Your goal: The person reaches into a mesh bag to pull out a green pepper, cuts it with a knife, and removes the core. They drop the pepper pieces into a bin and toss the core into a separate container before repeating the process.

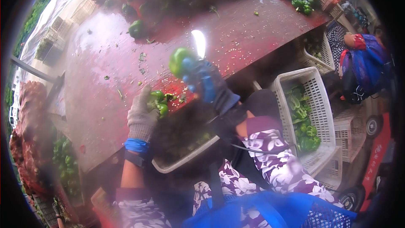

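My left hand (141,107), in a pale knit glove with a blue band at the wrist, is closed on a cut green pepper (159,103) at the front edge of the red table (93,122). My right hand (206,78), in a blue glove, is raised over the table edge and holds a whole green pepper (179,62). A bright curved blade (198,43) shows just above the right hand; its handle is hidden. Pale seeds and green scraps lie on the table around both hands.
A white crate (330,120) with pepper pieces stands at right, another crate (185,162) below my hands. Peppers (136,29) lie at the table's back. A person in blue (367,63) sits at right. Red net sacks (31,131) stand at left; a red vehicle (376,156) at lower right.
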A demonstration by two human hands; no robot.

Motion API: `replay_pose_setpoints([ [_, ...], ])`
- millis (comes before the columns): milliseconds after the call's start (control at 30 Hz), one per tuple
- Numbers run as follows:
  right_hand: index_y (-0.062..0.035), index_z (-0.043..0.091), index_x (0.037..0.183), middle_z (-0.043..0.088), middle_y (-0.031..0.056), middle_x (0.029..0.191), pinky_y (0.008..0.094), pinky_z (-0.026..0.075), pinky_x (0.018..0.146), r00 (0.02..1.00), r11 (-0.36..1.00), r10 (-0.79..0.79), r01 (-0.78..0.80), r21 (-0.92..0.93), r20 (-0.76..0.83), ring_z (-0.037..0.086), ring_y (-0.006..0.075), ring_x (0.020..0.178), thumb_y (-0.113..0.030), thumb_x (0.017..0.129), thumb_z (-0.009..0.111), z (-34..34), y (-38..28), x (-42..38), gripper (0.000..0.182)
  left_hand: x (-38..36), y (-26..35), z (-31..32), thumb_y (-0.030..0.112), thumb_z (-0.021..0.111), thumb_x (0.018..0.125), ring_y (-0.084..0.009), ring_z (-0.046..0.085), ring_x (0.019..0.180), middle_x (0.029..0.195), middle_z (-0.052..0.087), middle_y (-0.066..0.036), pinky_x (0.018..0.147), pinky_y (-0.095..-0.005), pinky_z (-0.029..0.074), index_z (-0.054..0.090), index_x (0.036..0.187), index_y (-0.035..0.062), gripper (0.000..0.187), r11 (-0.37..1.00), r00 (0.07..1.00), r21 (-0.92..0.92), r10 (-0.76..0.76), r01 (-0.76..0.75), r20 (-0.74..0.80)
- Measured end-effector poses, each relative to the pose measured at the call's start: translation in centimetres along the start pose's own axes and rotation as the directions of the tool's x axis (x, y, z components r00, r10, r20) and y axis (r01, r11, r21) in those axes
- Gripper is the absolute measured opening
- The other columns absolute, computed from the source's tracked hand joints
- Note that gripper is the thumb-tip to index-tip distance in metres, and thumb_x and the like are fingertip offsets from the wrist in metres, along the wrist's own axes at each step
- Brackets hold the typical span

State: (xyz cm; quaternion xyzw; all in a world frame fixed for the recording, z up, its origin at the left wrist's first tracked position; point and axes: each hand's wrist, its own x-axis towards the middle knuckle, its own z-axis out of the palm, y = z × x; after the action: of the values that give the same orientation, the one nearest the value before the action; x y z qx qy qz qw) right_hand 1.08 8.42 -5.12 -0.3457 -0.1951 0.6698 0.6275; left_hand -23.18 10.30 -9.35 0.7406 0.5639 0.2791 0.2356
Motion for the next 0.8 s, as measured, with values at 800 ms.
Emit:
replay_pose_setpoints([
  [800, -0.0063, 0.073, 0.113, 0.069, -0.0001, 0.081, 0.0248, 0.049, 0.055, 0.988, 0.917, 0.064, -0.003, -0.4, 0.139, 0.061, 0.006, 0.069, -0.029, 0.09, 0.079, -0.2, 5.5, -2.2, 0.033, -1.5, 6.0, 0.4, 0.012, 0.078, 0.075, -0.0222, 0.069, 0.075, 0.089, 0.072, -0.011, 0.07, -0.0376, 0.056, 0.063, 0.131, 0.0102, 0.058, 0.977, 0.976, -0.039, 0.207, -0.21, -0.075],
])
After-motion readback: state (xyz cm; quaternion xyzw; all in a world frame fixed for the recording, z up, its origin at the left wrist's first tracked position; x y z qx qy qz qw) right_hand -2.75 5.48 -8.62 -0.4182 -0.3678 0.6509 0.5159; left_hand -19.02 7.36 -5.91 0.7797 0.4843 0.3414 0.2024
